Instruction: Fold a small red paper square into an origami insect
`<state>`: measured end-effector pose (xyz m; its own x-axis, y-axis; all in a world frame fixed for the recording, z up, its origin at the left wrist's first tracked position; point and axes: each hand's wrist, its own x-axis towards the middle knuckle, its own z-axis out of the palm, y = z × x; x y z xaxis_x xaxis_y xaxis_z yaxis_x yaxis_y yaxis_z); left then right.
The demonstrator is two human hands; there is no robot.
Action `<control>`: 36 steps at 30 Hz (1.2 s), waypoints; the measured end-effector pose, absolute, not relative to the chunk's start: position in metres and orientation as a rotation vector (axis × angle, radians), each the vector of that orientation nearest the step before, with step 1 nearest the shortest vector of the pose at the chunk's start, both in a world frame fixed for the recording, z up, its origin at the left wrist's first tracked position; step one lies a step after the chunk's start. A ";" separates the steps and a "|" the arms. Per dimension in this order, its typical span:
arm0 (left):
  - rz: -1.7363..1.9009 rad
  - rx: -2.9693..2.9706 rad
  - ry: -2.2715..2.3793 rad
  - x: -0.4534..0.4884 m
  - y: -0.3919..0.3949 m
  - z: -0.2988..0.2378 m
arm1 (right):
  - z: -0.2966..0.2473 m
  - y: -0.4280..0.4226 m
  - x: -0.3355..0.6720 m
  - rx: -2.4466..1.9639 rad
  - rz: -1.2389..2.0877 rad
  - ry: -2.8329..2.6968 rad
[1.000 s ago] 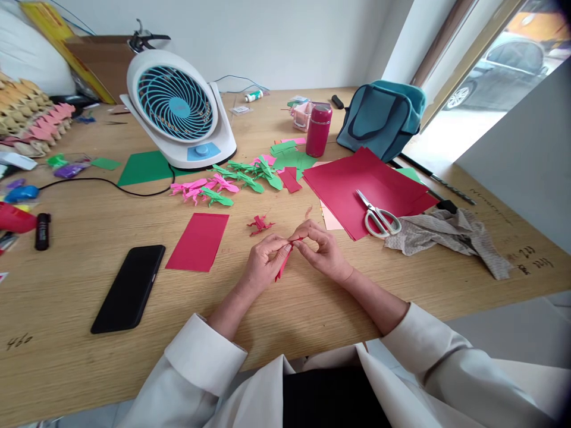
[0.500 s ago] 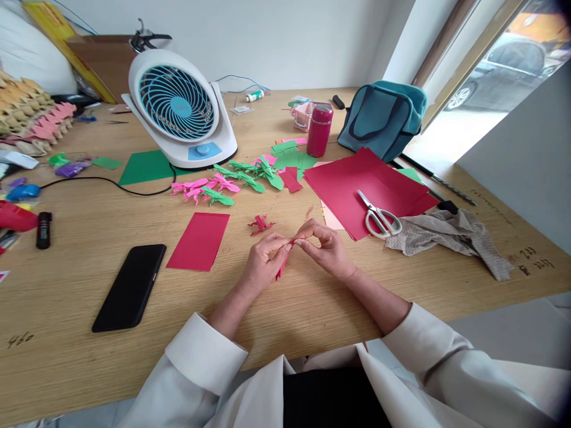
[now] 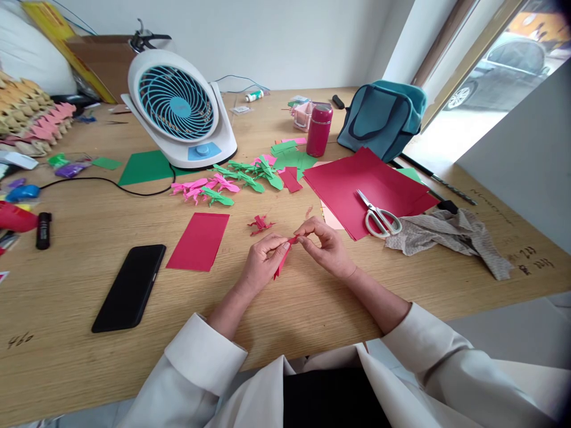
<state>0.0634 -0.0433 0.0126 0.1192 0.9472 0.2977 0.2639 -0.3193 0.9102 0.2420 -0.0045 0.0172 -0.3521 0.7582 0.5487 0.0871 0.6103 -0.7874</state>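
Note:
A narrow folded piece of red paper (image 3: pixel 282 263) is held just above the table between my two hands. My left hand (image 3: pixel 264 258) pinches it along its side, thumb on top. At its upper end, the thumb and forefinger of my right hand (image 3: pixel 328 248) are closed on the tip. Fingers hide part of the folds. A small red origami insect (image 3: pixel 260 224) lies just beyond my left hand. To the left is a flat stack of red paper rectangles (image 3: pixel 199 242). Several green origami insects (image 3: pixel 250 178) and pink origami insects (image 3: pixel 196 189) lie farther back.
White-handled scissors (image 3: pixel 382 221) rest on large red sheets (image 3: pixel 357 178) to the right, beside a crumpled grey cloth (image 3: pixel 441 235). A black phone (image 3: pixel 129 288) lies at left. Behind stand a fan (image 3: pixel 181 110), a red flask (image 3: pixel 319 131) and a teal bag (image 3: pixel 383 119).
My right fingertips have shifted slightly right and up, so more of the red paper's tip shows between the hands. The paper's lower end has moved a little left.

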 end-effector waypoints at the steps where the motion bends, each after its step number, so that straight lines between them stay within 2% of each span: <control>1: 1.230 1.693 1.193 0.064 -0.043 0.013 | 0.017 -0.004 0.242 -0.688 0.824 -1.818; 30: 1.221 1.752 1.222 0.063 -0.043 0.006 | 0.019 -0.008 0.242 -0.703 0.874 -1.802; 36: 1.234 1.777 1.207 0.064 -0.043 0.007 | 0.015 -0.007 0.238 -0.669 0.793 -1.837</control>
